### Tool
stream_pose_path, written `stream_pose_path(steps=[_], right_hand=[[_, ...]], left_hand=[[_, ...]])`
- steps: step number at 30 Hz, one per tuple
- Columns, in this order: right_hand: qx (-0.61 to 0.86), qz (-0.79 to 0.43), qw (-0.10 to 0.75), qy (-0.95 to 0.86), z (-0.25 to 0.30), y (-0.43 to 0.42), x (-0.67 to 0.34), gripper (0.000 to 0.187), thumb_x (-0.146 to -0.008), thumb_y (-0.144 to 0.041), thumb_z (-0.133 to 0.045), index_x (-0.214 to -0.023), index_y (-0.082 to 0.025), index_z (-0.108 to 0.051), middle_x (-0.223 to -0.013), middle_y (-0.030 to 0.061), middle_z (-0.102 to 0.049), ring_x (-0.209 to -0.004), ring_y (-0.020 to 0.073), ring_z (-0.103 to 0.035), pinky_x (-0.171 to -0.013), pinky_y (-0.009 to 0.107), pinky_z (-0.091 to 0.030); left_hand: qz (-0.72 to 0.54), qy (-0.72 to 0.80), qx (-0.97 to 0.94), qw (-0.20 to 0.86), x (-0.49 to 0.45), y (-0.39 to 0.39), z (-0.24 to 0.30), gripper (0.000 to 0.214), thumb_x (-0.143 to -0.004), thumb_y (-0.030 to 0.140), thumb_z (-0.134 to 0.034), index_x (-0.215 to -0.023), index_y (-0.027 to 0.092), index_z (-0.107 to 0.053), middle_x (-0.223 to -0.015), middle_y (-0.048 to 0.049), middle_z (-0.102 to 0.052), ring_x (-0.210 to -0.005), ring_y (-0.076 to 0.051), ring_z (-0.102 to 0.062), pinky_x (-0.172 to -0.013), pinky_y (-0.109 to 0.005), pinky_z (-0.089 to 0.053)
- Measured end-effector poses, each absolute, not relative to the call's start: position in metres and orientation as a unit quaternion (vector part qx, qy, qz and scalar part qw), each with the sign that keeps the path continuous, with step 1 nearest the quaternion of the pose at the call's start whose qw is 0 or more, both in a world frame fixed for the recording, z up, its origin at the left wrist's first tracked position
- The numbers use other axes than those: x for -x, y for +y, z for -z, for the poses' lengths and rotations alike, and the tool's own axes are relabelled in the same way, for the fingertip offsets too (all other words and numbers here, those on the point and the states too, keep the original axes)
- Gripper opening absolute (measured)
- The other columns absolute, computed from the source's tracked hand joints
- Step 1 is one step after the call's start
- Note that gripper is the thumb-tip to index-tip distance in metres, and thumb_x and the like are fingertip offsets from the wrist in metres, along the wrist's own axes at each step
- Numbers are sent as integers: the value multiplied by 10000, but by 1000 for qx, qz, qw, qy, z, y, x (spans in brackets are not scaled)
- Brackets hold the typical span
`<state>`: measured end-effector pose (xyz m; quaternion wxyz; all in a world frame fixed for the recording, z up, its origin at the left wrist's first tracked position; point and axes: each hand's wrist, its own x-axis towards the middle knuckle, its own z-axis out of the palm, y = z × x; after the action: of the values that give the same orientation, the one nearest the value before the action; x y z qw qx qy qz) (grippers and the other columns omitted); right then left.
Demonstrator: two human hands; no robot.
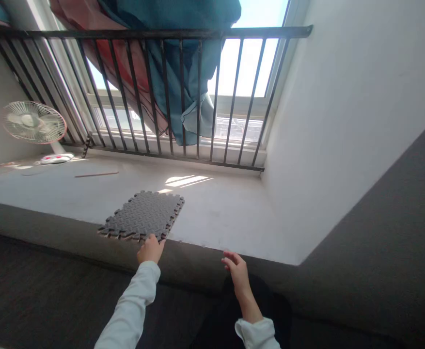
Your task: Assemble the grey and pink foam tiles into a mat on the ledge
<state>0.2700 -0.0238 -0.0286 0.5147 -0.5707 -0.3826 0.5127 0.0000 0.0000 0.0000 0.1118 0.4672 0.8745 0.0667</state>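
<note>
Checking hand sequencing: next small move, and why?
I'd probably bring the bare right hand to the right edge of the grey, textured, jigsaw-edged square mat for a second grip: only the bare left hand holds it, near one corner, its near edge seems to overhang the white, flat ledge, and the right hand looks empty, close by.

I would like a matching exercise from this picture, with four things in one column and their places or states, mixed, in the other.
1. mat
2. right hand
3. fan
4. left hand

A. stands on the ledge, at the picture's left side
B. grips a near corner of something patterned
C. grey, with toothed edges
D. holds nothing, fingers slightly bent

Right pairs: 1-C, 2-D, 3-A, 4-B
</note>
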Motion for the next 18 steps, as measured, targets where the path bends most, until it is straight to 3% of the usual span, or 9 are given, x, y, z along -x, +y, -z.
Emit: stream_pose_path(steps=[9,18], right_hand=[[573,-473,490,-457,39,-26,-270,283,-556,-304,-544,-771,-156,-655,-769,66,-669,-730,222,-610,-628,309,-469],[589,-442,451,-504,29,-32,-269,263,-597,-273,-506,-784,-156,-650,-749,66,-671,-744,216,-616,-709,316,-465]], left_hand=[[-51,883,-455,105,3,1,2,375,-815,404,-312,-1040,136,-443,-1013,-171,-609,-893,-278,-597,-694,-387,-441],[-37,868,-485,102,6,3,-1,421,-806,436,-286,-1006,171,-545,-1117,-151,-564,-941,-284,-572,-720,-397,-440]])
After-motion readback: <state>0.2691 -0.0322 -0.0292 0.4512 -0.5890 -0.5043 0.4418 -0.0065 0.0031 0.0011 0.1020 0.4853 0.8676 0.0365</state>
